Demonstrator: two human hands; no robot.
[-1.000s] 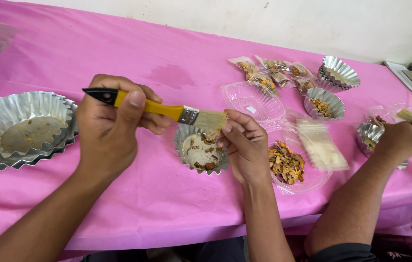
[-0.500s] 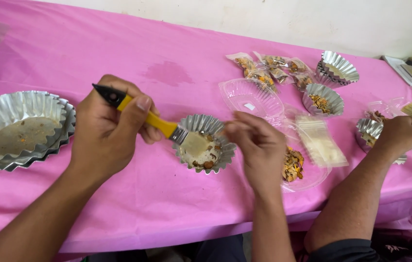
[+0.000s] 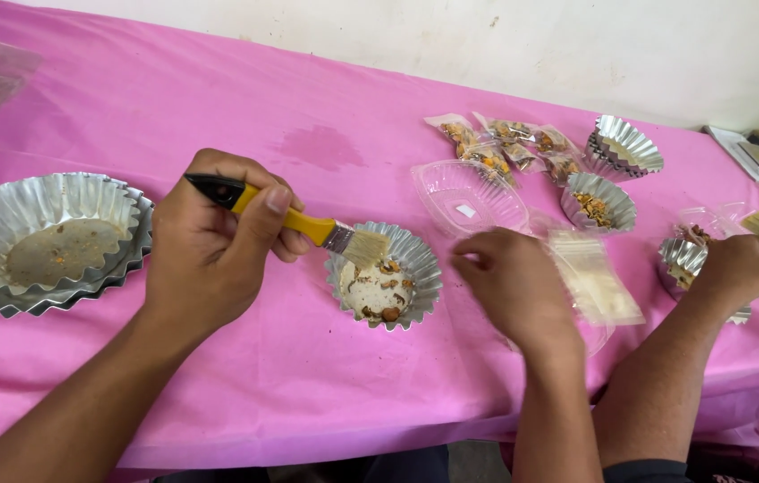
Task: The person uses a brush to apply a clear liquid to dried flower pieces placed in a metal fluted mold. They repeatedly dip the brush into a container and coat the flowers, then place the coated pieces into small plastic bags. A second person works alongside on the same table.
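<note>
My left hand [image 3: 214, 246] grips a brush with a yellow and black handle [image 3: 295, 221]; its pale bristles hang over the rim of a small fluted foil cup [image 3: 415, 268]. The cup sits on the pink tablecloth [image 3: 308, 116] and holds a whitish layer with brown crumbs. My right hand [image 3: 514, 282] hovers just right of the cup, fingers loosely bent, holding nothing, over a clear plastic tray of food that it mostly hides.
A stack of large fluted foil dishes [image 3: 40, 237] lies at the left. An empty clear plastic tray [image 3: 469, 192], snack packets [image 3: 505, 143] and two foil cups [image 3: 625, 143] sit behind. A second person's hand [image 3: 737, 268] holds another foil cup at right, near a flat packet [image 3: 594, 277].
My right hand has let go of the small foil cup and moved to the right. The brush has lifted from inside the cup to its upper rim.
</note>
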